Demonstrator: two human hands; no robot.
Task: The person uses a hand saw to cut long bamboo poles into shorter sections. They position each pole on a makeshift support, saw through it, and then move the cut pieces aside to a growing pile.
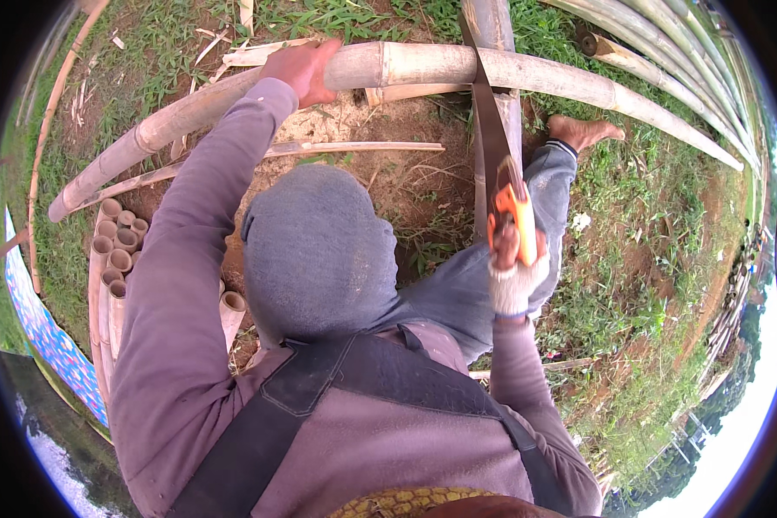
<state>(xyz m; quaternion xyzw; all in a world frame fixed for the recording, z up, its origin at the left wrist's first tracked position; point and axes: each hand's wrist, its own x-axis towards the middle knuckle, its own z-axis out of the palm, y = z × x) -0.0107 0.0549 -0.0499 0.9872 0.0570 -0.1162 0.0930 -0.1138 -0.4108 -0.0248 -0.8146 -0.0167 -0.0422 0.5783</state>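
The left hand (pixel 300 71) is curled firmly over the bamboo pole (pixel 561 73), probably to stop it rolling or shifting under the blade. The pole runs out to both sides of that grip; to its right it crosses over a second pole (pixel 494 28), which seems to serve as a rest. The gloved right hand (pixel 516 281) is closed around the orange handle of the saw (pixel 493 129), below the bamboo. Ahead of this grip the blade lies across the bamboo beside the crossing, likely because the support limits bending there. Short bamboo pieces (pixel 119 259) stand bundled below and left of the left hand's grip, apparently kept clear of the saw.
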